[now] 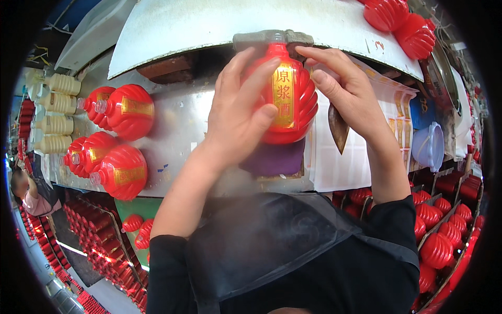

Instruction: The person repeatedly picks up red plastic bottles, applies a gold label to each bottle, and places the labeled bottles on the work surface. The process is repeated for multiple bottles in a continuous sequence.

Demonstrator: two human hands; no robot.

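A red ribbed glass bottle [303,118] with a gold label [283,99] lies in front of me. Its clear neck points away and rests at a grey notched support [299,37]; a purple pad [277,159] is under its base. My left hand [238,104] is spread over the bottle's left side, with finger and thumb by the label's left edge. My right hand [345,86] curves at the upper right, forefinger by the bottle's shoulder. From under its palm sticks a pointed brown scraper-like tool [339,131], apparently held by partly hidden fingers.
Several red bottles [123,172] lie on the metal table at left, beside cream plastic containers [57,125]. Label sheets [334,167] lie at right, with a lilac bucket [429,146] beyond. Crates of red bottles [442,230] stand lower right. Another person [36,196] is far left.
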